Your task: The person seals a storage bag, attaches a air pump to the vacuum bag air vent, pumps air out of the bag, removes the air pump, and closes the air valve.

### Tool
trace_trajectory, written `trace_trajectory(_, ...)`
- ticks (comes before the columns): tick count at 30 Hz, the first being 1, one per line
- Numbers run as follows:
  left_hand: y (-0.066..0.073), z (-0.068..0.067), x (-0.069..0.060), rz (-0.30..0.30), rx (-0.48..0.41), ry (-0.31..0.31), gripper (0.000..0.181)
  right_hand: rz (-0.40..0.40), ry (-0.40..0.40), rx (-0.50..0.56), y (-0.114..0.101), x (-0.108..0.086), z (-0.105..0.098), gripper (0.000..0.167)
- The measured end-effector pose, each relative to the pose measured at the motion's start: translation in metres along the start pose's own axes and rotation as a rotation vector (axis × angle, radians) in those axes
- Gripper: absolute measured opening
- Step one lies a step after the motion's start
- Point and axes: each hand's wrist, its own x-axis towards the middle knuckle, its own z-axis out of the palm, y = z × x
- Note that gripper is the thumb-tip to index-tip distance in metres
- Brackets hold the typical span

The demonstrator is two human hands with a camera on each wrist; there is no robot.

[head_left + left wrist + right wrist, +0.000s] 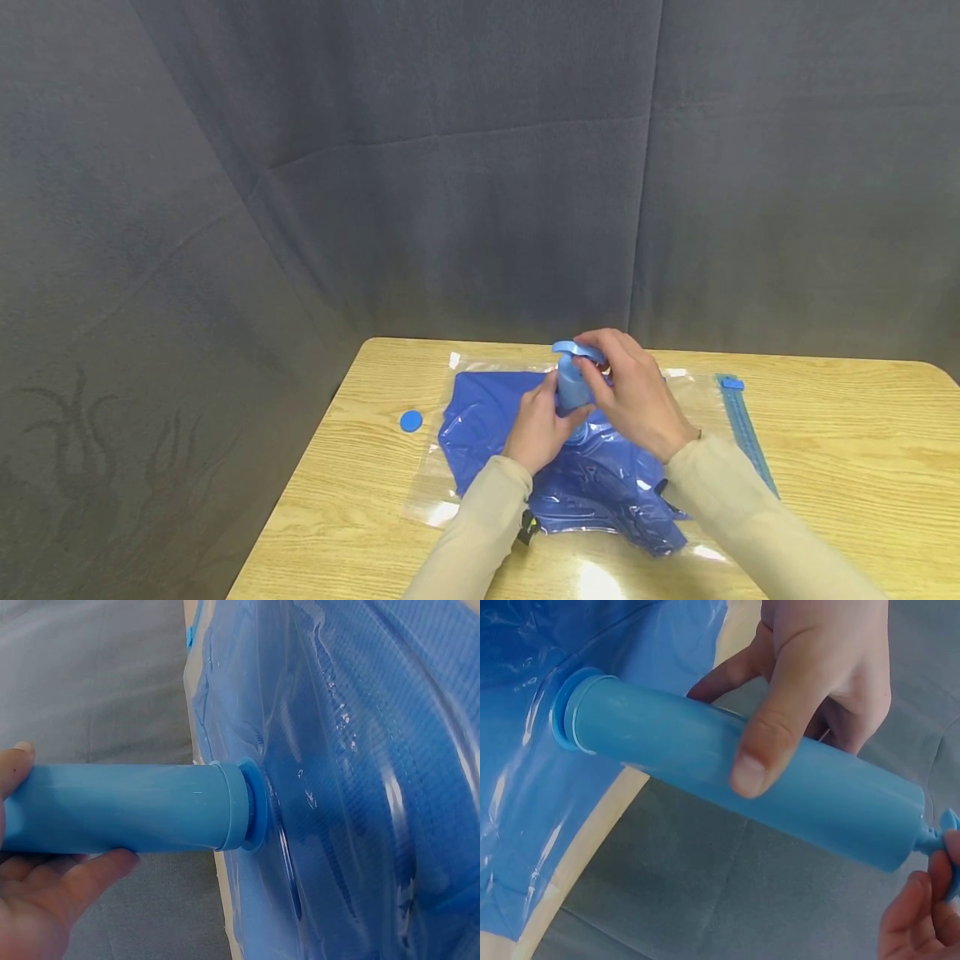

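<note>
A light blue hand pump (127,808) stands on the valve of a clear plastic bag (435,483) holding folded blue fabric (487,400). My left hand (538,429) grips the pump's barrel (705,750), thumb on one side and fingers on the other. At the pump's top my right hand (633,390) holds the handle (577,350) with curled fingers. In the right wrist view a short piece of the rod shows between barrel and handle. The pump's lower end touches the blue valve ring (255,804) on the bag.
A round blue cap (411,421) lies on the wooden table (330,475) left of the bag. The bag's blue zip strip with its slider (732,383) runs along the right side. Something small and black (527,527) shows by the left sleeve. Grey cloth (480,208) hangs behind the table.
</note>
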Motion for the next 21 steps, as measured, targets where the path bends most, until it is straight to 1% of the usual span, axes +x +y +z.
trace_trajectory(6, -0.0013, -0.0002, 0.0007, 0.006, 0.011, 0.005, 0.057, -0.011, 0.043, 0.001, -0.0007, 0.0003, 0.0024, 0.023)
trace_trajectory(13, -0.0025, 0.0006, 0.0006, -0.005, 0.006, -0.005, 0.057, 0.044, 0.053, 0.023, -0.0034, 0.0013, 0.0019, 0.023)
trace_trajectory(19, -0.0025, 0.0006, 0.0002, -0.014, 0.011, -0.005, 0.057, 0.042, 0.12, 0.064, -0.0069, 0.0041, 0.0018, 0.02)
trace_trajectory(21, -0.0025, 0.0005, 0.0003, -0.019, 0.01, -0.006, 0.057, 0.053, 0.141, 0.083, -0.0083, 0.0052, 0.0017, 0.02)
